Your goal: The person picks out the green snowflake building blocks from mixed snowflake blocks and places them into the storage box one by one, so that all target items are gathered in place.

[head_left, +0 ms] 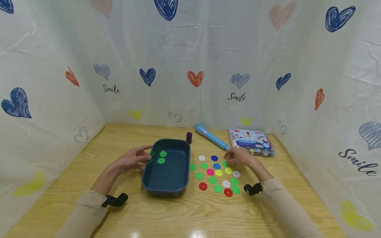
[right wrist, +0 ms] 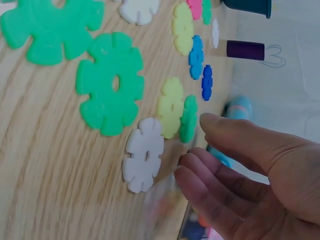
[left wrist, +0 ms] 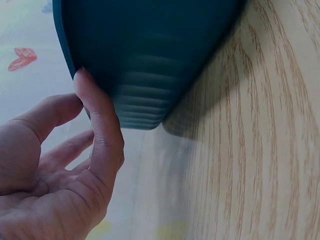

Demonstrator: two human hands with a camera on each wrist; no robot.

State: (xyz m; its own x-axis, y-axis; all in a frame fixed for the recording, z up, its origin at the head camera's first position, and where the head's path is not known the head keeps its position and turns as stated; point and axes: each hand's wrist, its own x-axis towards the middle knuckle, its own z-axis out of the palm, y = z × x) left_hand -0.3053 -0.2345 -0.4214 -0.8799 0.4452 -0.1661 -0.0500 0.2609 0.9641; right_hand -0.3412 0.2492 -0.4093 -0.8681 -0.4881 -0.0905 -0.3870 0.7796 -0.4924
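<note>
A dark teal plastic basin [head_left: 166, 190] stands on the table with two green snowflake discs [head_left: 161, 161] inside. My left hand [head_left: 135, 159] is at its left side; in the left wrist view, thumb and a finger pinch the basin's rim [left wrist: 64, 45]. To the right lie several flat snowflake discs in green, red, yellow, white, blue and pink, including a red disc [head_left: 203, 186]. My right hand [head_left: 238, 156] hovers at their far right. Its thumb and fingers are apart with nothing between them, close to a green disc [right wrist: 188, 119] beside a yellow disc [right wrist: 170, 107].
A light blue tube-shaped item [head_left: 212, 137] lies behind the discs. A clear boxed set [head_left: 251, 142] with a printed cover sits at the back right. A small dark purple cylinder [head_left: 189, 138] stands behind the basin. Heart-printed curtains [head_left: 190, 49] enclose the table [head_left: 178, 218].
</note>
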